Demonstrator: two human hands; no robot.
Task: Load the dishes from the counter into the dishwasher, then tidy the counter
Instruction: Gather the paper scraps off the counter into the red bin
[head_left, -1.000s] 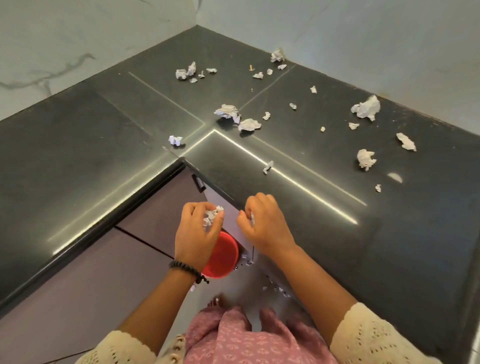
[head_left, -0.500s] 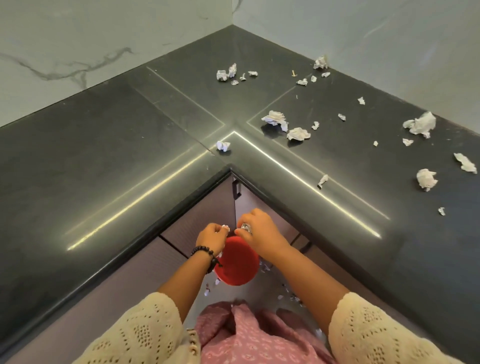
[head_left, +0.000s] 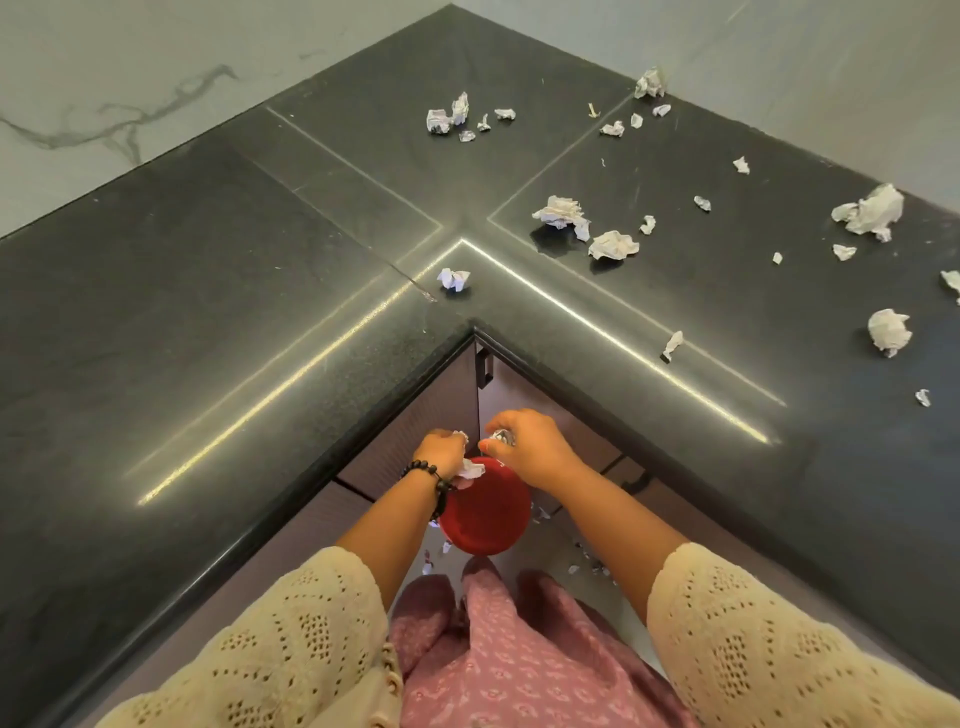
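Below the worktop's inner corner both hands hang over a red bin (head_left: 485, 512), so scraps drop straight in; the left hand (head_left: 441, 454) clutches crumpled paper (head_left: 470, 470), the right hand (head_left: 524, 447) pinches a small wad (head_left: 501, 436); beyond, paper scraps (head_left: 613, 244) litter the dark worktop (head_left: 208, 312), awaiting collection.

The left hand (head_left: 441, 453) covers most of the paper wad (head_left: 470, 470) in its grip, and the right hand (head_left: 530, 447) hides nearly all of its scrap (head_left: 501, 437). Both hands overlap the red bin's (head_left: 485, 514) far rim. A crumpled paper (head_left: 953, 280) at the desk's (head_left: 208, 291) right edge is cut off. Bits on the floor (head_left: 582, 564) are too small to identify.
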